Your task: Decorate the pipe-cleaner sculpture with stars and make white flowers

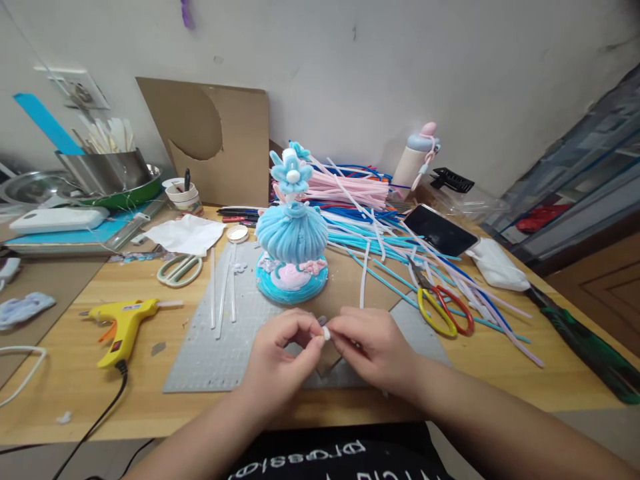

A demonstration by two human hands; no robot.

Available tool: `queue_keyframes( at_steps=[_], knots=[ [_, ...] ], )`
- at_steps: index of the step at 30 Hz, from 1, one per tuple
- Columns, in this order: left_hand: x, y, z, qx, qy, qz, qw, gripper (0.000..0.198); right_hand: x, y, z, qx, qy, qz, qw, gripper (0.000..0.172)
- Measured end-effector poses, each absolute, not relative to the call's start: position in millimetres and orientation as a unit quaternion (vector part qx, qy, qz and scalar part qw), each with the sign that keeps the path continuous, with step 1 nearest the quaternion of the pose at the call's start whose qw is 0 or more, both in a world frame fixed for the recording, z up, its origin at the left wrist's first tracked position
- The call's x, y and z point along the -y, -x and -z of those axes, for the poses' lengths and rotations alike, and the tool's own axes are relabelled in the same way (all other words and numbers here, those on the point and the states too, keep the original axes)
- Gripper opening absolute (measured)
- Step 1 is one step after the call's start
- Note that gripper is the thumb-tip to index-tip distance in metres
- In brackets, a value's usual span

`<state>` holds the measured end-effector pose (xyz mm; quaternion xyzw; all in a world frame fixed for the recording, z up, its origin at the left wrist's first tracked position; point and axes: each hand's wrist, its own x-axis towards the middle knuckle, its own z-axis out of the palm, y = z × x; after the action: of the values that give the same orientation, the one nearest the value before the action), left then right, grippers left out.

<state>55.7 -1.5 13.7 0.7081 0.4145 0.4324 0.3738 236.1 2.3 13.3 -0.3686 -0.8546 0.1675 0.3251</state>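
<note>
A small white fuzzy piece (327, 333), perhaps bent pipe cleaner, is pinched between my two hands. My left hand (287, 350) closes thumb and forefinger on its left side. My right hand (375, 343) grips it from the right, fingertips pressed together. Just beyond them stands a light-blue figure (291, 227) of fuzzy pipe cleaners, with a pleated round skirt and a blue flower with a white centre on top. Its round blue base (270, 288) carries pink and white shapes. Beneath my hands lies a grey cutting mat (200, 363) with a piece of cardboard on it.
Left are a yellow glue gun (125, 327), white-handled scissors (180, 271) and clear glue sticks (223, 293). Right are red-and-yellow-handled scissors (443, 310), a phone (440, 229) and dark green-handled pliers (590, 347). Loose pipe cleaners (350, 190) heap behind the figure near a bottle (415, 160).
</note>
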Motion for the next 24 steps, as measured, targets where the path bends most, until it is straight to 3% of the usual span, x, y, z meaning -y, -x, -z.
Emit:
queue_keyframes(
  at_steps=[6, 11, 13, 19, 24],
  knots=[
    [-1.8, -54.9, -10.4, -0.462, -0.703, -0.424, 0.337, 0.007, 6.0, -236.4, -18.3, 0.922, 0.248, -0.071, 0.289, 0.015],
    [-1.0, -57.3, -8.7, -0.464, -0.699, -0.402, 0.367, 0.007, 6.2, -239.2, -21.4, 0.834, 0.296, -0.158, 0.439, 0.019],
    [-0.5, -58.1, -10.2, -0.471, -0.667, -0.405, 0.412, 0.007, 3.8, -238.6, -21.6, 0.802, 0.34, -0.178, 0.458, 0.019],
    [-3.6, -57.8, -17.3, -0.448, -0.525, -0.44, 0.575, 0.018, 2.5, -233.6, -13.7, 0.869, 0.368, -0.174, 0.282, 0.014],
    [-5.9, -57.0, -16.6, -0.435, -0.476, -0.459, 0.611, 0.022, 8.0, -232.0, -14.7, 0.866, 0.368, -0.143, 0.307, 0.011]
  ],
)
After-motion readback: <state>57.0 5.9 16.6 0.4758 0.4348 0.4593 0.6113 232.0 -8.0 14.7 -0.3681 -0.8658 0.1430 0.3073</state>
